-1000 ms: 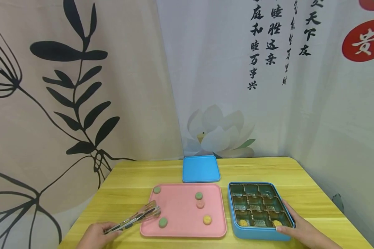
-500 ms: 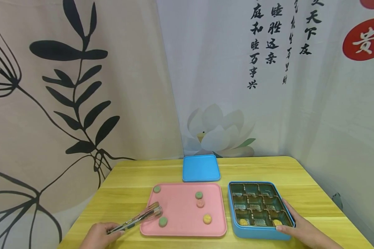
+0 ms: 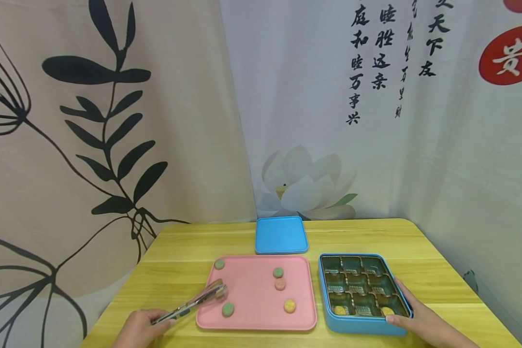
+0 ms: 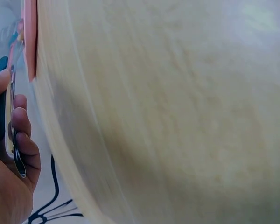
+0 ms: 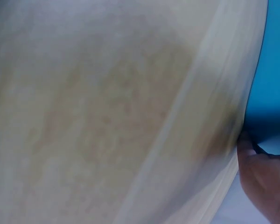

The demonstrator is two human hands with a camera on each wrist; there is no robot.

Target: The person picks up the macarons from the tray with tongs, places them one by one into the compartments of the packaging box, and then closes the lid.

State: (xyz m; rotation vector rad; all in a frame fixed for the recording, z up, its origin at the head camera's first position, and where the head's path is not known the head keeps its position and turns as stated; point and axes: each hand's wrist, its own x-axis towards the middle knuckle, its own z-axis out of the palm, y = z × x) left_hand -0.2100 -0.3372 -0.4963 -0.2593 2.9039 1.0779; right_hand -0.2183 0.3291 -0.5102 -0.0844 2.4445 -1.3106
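In the head view, my left hand (image 3: 141, 327) grips a pair of metal tongs (image 3: 187, 306). The tongs' ends hover at the left side of a pink tray (image 3: 254, 316); whether anything sits between them I cannot tell. Near them on the tray lies a green round cookie (image 3: 228, 310). My right hand (image 3: 422, 316) holds the near right corner of a blue box (image 3: 363, 326), thumb on the front and fingers along the right side. Inside, a divided insert (image 3: 355, 283) bears a yellow cookie (image 3: 340, 310) at front left and another yellow cookie (image 3: 386, 311) at front right.
Also on the tray are two more green cookies, a pink cookie (image 3: 280, 284) and a yellow cookie (image 3: 289, 306). A flat blue lid (image 3: 281, 235) lies behind the tray on the wooden table (image 3: 174, 270). A printed curtain (image 3: 200, 121) hangs behind.
The two arms of the tongs have drawn closer together. My left hand has shifted slightly to the right. The right hand and the box have stayed put.
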